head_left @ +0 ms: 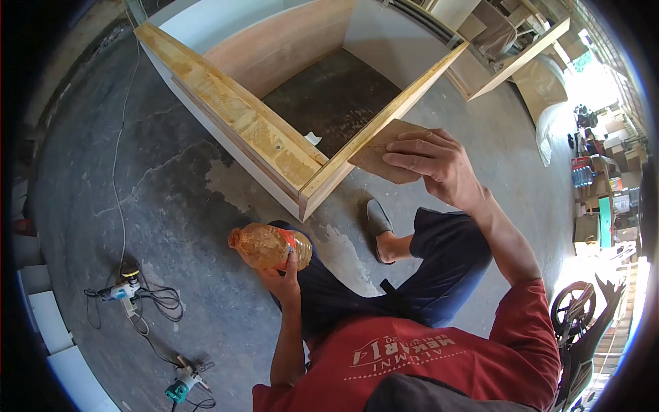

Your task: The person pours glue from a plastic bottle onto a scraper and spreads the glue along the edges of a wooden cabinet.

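My left hand (285, 275) is wrapped round a plastic bottle (268, 246) smeared with orange-brown stuff, its neck tilted to the left above my thigh. Between the fingers and thumb of my right hand (432, 161) is a thin brown flat piece (381, 154), held against or just over the edge of a wooden rail (405, 96). That rail meets a second, wider rail (240, 113) at a corner of a large box-like frame. The wider rail has glossy yellowish patches on top. Whether the flat piece touches the rail cannot be made out.
Two corded power tools (123, 290) (184, 383) lie on the concrete floor at the lower left. A cable (118, 172) runs up the left side. Another wooden cabinet (494, 75) stands at the upper right, and a wheeled item (573, 305) is at the right.
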Available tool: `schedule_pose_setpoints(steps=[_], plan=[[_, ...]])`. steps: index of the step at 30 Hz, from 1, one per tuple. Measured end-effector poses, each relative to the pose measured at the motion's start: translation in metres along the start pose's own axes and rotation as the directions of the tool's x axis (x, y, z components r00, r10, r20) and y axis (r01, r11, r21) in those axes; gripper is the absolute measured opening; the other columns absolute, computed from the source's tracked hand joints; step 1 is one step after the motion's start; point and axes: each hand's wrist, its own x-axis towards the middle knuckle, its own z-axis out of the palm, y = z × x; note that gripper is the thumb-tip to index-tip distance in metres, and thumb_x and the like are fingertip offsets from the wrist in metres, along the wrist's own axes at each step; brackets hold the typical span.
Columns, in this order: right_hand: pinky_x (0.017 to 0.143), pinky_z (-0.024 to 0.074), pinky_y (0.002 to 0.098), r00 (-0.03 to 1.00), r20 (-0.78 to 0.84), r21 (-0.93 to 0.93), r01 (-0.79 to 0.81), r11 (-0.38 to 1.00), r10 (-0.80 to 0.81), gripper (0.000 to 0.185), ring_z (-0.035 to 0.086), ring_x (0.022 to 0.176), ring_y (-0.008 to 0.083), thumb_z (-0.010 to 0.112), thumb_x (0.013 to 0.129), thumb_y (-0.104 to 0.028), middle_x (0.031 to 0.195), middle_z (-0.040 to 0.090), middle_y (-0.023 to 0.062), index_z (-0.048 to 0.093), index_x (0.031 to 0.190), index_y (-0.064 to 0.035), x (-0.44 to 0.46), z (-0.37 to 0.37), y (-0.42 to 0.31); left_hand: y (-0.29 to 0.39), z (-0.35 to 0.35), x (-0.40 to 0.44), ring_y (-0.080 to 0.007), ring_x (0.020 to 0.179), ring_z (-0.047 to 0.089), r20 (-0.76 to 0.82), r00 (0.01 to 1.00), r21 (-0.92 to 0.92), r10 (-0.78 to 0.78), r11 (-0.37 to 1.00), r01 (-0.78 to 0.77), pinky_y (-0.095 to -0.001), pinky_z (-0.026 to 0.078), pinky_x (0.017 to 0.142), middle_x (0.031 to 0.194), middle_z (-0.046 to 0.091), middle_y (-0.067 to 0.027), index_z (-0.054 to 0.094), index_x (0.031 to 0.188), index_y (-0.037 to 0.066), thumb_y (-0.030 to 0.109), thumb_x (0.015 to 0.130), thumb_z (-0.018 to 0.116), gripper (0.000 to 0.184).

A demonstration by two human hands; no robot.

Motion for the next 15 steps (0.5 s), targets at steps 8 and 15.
schedule_pose_setpoints(steps=[8, 15], plan=[[0.098, 0.056, 0.0449, 0.998, 0.019, 0.08, 0.052, 0.995, -0.053, 0.066, 0.069, 0.125, 0.0305, 0.071, 0.065, 0.001, 0.13, 0.076, 0.0059, 0.077, 0.129, -0.0134, -0.002, 0.01, -0.026, 0.008, 0.003, -0.004, -0.0285, 0.142, 0.054, 0.003, 0.999, 0.019, 0.046, 0.999, -0.046, -0.0434, 0.042, 0.122, 0.154, 0.05, -0.0186, 0.034, 0.157, -0.004, 0.003, 0.092, 0.083, 0.082], [0.098, 0.0557, 0.0449, 0.991, -0.018, 0.07, 0.134, 0.989, -0.133, 0.066, 0.068, 0.127, 0.0308, 0.074, 0.07, -0.013, 0.138, 0.072, 0.0049, 0.074, 0.135, -0.0127, 0.01, 0.017, -0.057, 0.007, -0.001, -0.004, -0.0293, 0.148, 0.047, -0.007, 0.998, -0.046, -0.062, 0.997, 0.062, -0.0437, 0.037, 0.125, 0.159, 0.045, -0.0201, 0.03, 0.16, -0.004, 0.001, 0.087, 0.087, 0.093]])
